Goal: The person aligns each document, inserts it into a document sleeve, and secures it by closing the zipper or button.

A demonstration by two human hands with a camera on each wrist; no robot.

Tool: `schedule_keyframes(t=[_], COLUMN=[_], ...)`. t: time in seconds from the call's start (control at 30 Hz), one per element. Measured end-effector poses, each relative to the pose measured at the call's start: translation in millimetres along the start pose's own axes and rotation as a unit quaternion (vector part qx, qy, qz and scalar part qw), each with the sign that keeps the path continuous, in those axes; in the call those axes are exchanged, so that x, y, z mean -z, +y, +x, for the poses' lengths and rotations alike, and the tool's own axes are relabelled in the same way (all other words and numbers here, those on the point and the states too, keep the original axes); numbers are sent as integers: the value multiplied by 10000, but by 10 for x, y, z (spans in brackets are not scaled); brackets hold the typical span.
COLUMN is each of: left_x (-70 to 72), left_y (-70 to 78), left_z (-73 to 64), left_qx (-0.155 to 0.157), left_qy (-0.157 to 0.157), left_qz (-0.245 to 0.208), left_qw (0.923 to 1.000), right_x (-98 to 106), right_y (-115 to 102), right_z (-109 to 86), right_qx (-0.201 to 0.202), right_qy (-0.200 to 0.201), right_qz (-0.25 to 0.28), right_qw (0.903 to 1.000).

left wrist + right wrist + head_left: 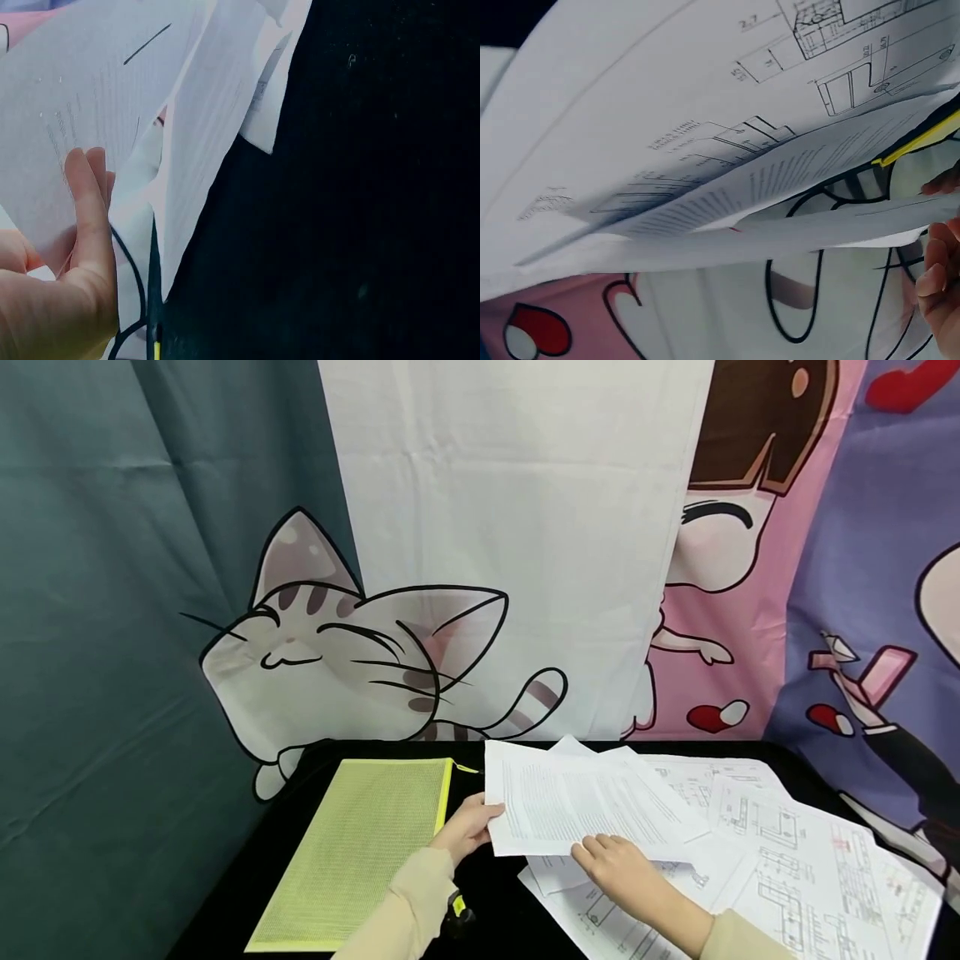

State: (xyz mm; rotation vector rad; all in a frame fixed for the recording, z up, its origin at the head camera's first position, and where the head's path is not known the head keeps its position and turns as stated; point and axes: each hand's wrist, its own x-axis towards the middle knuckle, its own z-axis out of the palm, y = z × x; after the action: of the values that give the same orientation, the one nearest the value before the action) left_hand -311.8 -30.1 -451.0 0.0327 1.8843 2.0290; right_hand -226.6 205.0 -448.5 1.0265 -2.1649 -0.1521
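My left hand (467, 828) holds a printed white sheet (570, 797) by its left edge, thumb on top, above the dark table. In the left wrist view, the fingers (90, 202) of that hand lie against the underside of the paper. My right hand (618, 872) has its fingers bent at the sheet's lower edge, and the right wrist view shows them curled close to the paper's rim. More printed pages (671, 785) lie partly hidden behind the held sheet. Under the hands, several technical drawings (795, 868) spread out and overlap across the right of the table.
A yellow-green mesh zipper pouch (367, 852) lies flat on the left of the black tabletop (498, 914). Between pouch and drawings sits a small black item with a yellow patch (459, 907). Curtains printed with a cartoon cat (330, 668) hang behind the table.
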Motion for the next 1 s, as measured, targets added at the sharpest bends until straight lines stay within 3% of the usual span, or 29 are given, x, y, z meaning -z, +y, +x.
schedule_keyframes(t=[0.1, 0.2, 0.27, 0.33, 0.37, 0.4, 0.5, 0.6, 0.67, 0.73, 0.87, 1.0], left_x=[117, 286, 419, 547, 606, 659, 777, 852, 877, 888, 892, 902], left_y=[-22, 9, 29, 52, 62, 72, 105, 148, 177, 206, 243, 249], left_z=[9, -53, -116, -199, -237, -277, -378, -482, -539, -586, -638, -678], left_qx=[-173, -314, -375, -429, -458, -490, -544, -525, -511, -534, -647, -653], left_qy=[-15, -24, -44, -76, -100, -153, -294, -409, -497, -607, -813, -896], left_qz=[-50, -72, -22, -13, -1, -13, -46, -51, -24, 5, -40, -54], left_qw=[9998, 9995, 9993, 9990, 9989, 9987, 9981, 9978, 9975, 9967, 9946, 9938], right_x=[7, 38, 69, 100, 114, 122, 118, 48, 4, -18, 3, 39], right_y=[39, 137, 247, 382, 452, 519, 679, 741, 747, 743, 752, 773], right_z=[-25, -65, -90, -111, -123, -136, -170, -161, -128, -78, 34, 89], right_qx=[-628, -1492, -2260, -3138, -3571, -4006, -5019, -5402, -5436, -5432, -5414, -5300], right_qy=[141, 175, 104, -39, -131, -240, -625, -999, -1180, -1203, -960, -864], right_qz=[166, 450, 769, 1332, 1683, 2149, 3709, 4985, 5436, 5695, 6010, 6138], right_qw=[9978, 9876, 9710, 9401, 9187, 8904, 7789, 6706, 6285, 6051, 5800, 5787])
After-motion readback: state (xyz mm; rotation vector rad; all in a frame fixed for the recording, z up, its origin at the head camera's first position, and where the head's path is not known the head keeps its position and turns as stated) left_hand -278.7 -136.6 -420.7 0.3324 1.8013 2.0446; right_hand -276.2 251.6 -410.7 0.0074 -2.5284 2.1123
